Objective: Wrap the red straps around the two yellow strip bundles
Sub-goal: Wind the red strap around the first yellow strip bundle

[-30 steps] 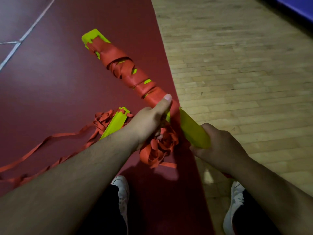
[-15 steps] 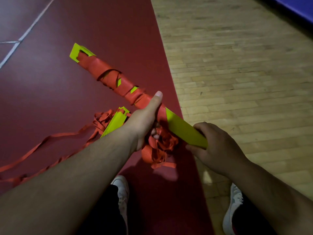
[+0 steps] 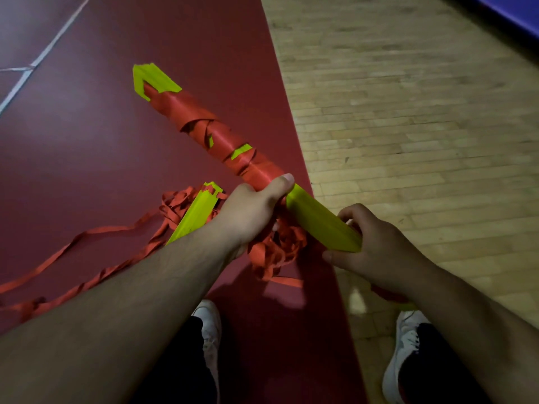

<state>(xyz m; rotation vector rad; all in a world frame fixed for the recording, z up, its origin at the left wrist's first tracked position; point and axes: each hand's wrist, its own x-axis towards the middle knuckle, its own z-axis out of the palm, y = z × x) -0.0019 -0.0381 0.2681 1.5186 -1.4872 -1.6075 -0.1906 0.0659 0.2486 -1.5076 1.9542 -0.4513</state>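
Red mat [image 3: 87, 141] underfoot: left hand [image 3: 250, 208] clamps strap [image 3: 262, 173] on the bundle [image 3: 320, 223], right hand [image 3: 376, 246] grips its bare end; pull wraps taut, overlapping.

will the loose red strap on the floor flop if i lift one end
Probably floppy: the loose red strap trails in twisted curves. Likely light, being thin and flat. It may snag where it joins the tangled heap.
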